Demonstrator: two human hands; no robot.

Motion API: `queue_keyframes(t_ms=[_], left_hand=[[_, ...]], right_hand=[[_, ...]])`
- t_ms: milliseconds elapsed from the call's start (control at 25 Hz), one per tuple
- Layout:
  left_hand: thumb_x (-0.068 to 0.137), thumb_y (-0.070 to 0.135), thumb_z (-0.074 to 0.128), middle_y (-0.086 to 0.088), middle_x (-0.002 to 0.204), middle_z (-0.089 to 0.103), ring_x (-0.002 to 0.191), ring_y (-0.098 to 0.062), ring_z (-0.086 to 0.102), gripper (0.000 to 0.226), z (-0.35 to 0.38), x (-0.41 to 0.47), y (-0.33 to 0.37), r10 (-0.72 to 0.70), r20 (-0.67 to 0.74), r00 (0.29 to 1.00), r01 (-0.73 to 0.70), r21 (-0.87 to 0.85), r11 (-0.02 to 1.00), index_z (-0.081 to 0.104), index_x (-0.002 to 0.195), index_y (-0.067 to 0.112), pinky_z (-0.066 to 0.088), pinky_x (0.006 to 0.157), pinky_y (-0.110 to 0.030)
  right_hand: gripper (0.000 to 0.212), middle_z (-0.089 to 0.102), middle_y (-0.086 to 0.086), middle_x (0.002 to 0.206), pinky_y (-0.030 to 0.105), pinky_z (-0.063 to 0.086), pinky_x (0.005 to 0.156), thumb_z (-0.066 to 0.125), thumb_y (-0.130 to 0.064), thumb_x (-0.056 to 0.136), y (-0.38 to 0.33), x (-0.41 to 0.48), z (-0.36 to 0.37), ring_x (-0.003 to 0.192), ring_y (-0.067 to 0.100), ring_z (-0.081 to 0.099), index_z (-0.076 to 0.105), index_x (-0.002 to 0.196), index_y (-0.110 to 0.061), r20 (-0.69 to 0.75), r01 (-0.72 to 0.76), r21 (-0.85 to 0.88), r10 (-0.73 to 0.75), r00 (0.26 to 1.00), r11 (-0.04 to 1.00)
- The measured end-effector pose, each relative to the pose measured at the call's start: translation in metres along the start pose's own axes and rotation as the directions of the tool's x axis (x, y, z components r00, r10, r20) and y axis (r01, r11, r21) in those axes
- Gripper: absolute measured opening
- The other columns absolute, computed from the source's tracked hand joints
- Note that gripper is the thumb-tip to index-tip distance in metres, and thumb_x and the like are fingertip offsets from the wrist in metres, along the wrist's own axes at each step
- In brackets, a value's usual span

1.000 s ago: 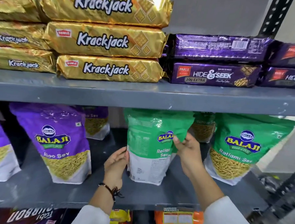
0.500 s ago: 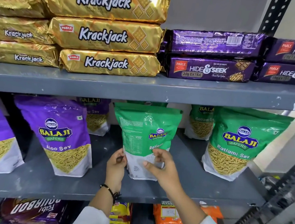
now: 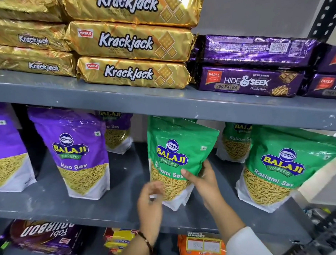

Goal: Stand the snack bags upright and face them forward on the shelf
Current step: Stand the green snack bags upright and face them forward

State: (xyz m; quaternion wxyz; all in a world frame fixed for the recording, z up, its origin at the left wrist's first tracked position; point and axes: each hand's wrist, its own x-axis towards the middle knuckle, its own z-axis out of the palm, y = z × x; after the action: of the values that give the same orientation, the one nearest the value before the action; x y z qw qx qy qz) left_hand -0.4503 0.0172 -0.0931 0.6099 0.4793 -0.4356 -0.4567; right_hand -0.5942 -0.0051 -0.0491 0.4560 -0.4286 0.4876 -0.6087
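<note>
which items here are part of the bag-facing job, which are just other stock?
Job:
- green Ratlami Sev bag, held by right hand, left hand blurred at its base
- right Ratlami Sev bag
- purple Aloo Sev bag
- middle shelf

Other stock:
- Krackjack packs
- Hide & Seek packs
- Bourbon pack
- orange packet

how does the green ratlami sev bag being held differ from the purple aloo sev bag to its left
The held Ratlami Sev bag is green; the Aloo Sev bag is purple. The right hand grips the Ratlami Sev bag's right edge, with the blurred left hand near its base, while the Aloo Sev bag stands untouched. Their flavour names differ. Both are upright Balaji Wafers pouches, fronts facing forward, with white bases, on the same grey shelf.
</note>
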Motion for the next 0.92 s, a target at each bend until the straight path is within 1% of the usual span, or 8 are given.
queue_keyframes(t_ms=[120,320,440,560,640,720,800,920], left_hand=[[0.085,-0.005,0.049,0.009,0.092,0.057,0.097,-0.016,0.051,0.025,-0.017,0.044,0.016,-0.120,-0.135,0.983,0.094,-0.184,0.978,0.054,0.094,0.018,0.042,0.070,-0.011],[0.095,0.027,0.032,0.007,0.093,0.065,0.076,-0.004,0.067,0.028,-0.018,0.041,0.026,-0.329,0.184,0.926,0.371,-0.287,0.883,0.058,0.103,0.021,0.051,0.065,-0.019],[0.098,0.031,0.021,0.000,0.120,0.053,0.111,-0.019,0.055,0.043,-0.019,0.036,0.032,-0.360,0.251,0.899,0.426,-0.305,0.851,0.045,0.129,0.014,0.042,0.089,-0.028],[0.095,0.030,0.030,0.000,0.139,0.044,0.132,-0.021,0.038,0.041,-0.031,0.038,0.036,-0.349,0.092,0.933,0.361,-0.275,0.891,0.040,0.133,0.020,0.029,0.105,-0.036],[0.082,0.032,0.047,-0.009,0.125,0.053,0.114,-0.023,0.053,0.027,-0.037,0.028,0.044,-0.244,-0.137,0.960,0.191,-0.314,0.930,0.055,0.107,0.024,0.038,0.086,-0.031],[0.068,0.027,0.053,-0.016,0.093,0.056,0.075,-0.020,0.056,0.010,-0.026,0.007,0.063,-0.099,-0.223,0.970,0.014,-0.354,0.935,0.054,0.077,0.025,0.038,0.065,-0.026],[0.067,0.013,0.048,-0.013,0.068,0.054,0.056,-0.018,0.051,0.012,0.006,-0.019,0.076,0.011,-0.109,0.994,-0.048,-0.342,0.939,0.052,0.071,0.023,0.040,0.055,-0.024],[0.066,0.005,0.048,-0.001,0.060,0.059,0.047,-0.009,0.055,0.017,0.068,-0.049,0.076,0.029,0.209,0.977,0.033,-0.288,0.957,0.055,0.075,0.018,0.043,0.048,-0.016]], right_hand=[[0.039,0.066,0.015,0.117,0.046,0.049,0.096,0.070,-0.003,0.073,-0.001,0.019,-0.015,0.113,0.032,0.060,0.060,0.109,-0.014,0.124,-0.085,0.006,0.083,0.989,0.996],[0.025,0.069,0.006,0.106,0.051,0.047,0.098,0.067,-0.008,0.078,0.006,0.024,-0.013,0.114,0.033,0.058,0.066,0.098,-0.024,0.069,-0.090,-0.012,0.091,0.994,0.996],[0.027,0.069,0.004,0.106,0.042,0.050,0.093,0.067,-0.009,0.079,0.004,0.018,-0.006,0.110,0.028,0.060,0.064,0.101,-0.023,0.025,-0.062,-0.024,0.062,0.998,0.998],[0.035,0.065,0.002,0.107,0.028,0.048,0.083,0.064,-0.008,0.080,-0.009,0.004,-0.006,0.102,0.019,0.060,0.057,0.113,-0.016,-0.081,-0.056,0.055,0.060,0.995,0.997],[0.022,0.065,0.000,0.094,0.026,0.046,0.077,0.059,-0.009,0.084,-0.021,-0.009,-0.018,0.088,0.013,0.061,0.059,0.105,-0.014,-0.239,-0.054,0.155,0.090,0.967,0.986],[0.009,0.066,0.000,0.067,0.025,0.051,0.068,0.053,-0.008,0.086,-0.037,-0.018,-0.041,0.065,0.013,0.061,0.059,0.081,-0.011,-0.361,-0.016,0.316,0.135,0.923,0.949],[0.020,0.058,-0.003,0.045,0.023,0.052,0.055,0.050,-0.008,0.086,-0.048,-0.023,-0.074,0.047,0.013,0.055,0.054,0.067,-0.010,-0.445,0.027,0.451,0.199,0.873,0.892],[0.022,0.055,-0.004,0.040,0.020,0.050,0.050,0.046,-0.009,0.085,-0.051,-0.034,-0.129,0.038,0.009,0.054,0.052,0.065,-0.010,-0.514,0.061,0.490,0.232,0.826,0.870]])
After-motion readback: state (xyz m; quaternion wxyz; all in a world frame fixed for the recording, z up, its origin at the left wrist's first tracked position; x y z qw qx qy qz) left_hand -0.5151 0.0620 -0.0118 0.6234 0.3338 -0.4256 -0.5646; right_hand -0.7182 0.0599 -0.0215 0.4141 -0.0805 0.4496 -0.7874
